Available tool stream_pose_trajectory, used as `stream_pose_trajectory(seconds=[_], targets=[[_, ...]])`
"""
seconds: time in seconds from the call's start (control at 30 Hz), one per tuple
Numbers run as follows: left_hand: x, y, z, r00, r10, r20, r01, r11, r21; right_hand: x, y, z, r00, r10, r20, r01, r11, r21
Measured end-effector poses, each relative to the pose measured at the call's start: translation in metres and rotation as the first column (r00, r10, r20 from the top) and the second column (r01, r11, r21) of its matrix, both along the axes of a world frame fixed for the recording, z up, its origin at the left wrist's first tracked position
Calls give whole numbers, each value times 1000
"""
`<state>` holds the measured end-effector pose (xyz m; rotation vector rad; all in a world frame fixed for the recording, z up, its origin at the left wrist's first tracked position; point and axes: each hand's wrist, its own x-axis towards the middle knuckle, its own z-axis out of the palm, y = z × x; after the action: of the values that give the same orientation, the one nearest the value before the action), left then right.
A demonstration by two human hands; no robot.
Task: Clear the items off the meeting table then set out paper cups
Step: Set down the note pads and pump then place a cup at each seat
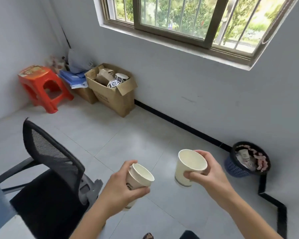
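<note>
Both hands are up over the tiled floor [128, 131], and both are carrying cups. The left hand [126, 188] grips a stack of paper cups [141, 175]. Its fingers curl over the far side and its thumb is clamped across the near wall. At least two rims show, with the mouths tipped up and to the right. The right hand [209, 171] holds a single paper cup [188, 166], fingers wrapped behind it just under the rim and thumb pressed on the near side, its open mouth tilted toward the camera. The two loads are near each other but not touching.

Low on the left, a black mesh office chair [53, 161] stands just beside the left forearm. In the far corner is a red plastic stool [43, 85], and near it an open cardboard box [114, 97] stuffed with brown paper sits against the wall below the window [188, 19]. On the right, a blue wastebasket [238, 168] with a dark liner stands by the wall.
</note>
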<state>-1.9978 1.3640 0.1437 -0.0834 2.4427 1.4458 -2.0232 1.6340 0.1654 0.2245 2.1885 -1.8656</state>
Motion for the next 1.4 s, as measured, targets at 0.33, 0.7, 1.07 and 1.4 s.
stream_pose_trajectory(seconds=[0.33, 0.7, 1.07, 1.4], targets=[[-178, -55, -9, 955, 297, 25, -298, 953, 50, -225, 29, -41, 898, 345, 274, -429, 825, 366], [-294, -131, 7, 726, 687, 27, -686, 723, 78, -501, -134, -19, 709, 685, 166, -692, 632, 348], [-377, -320, 0, 473, 875, 105, -879, 461, 117, -644, -383, -10, 420, 883, 211, -876, 333, 350], [-421, -491, 19, 284, 957, 51, -954, 277, 115, -718, -629, -14, 186, 962, 202, -921, 99, 377]])
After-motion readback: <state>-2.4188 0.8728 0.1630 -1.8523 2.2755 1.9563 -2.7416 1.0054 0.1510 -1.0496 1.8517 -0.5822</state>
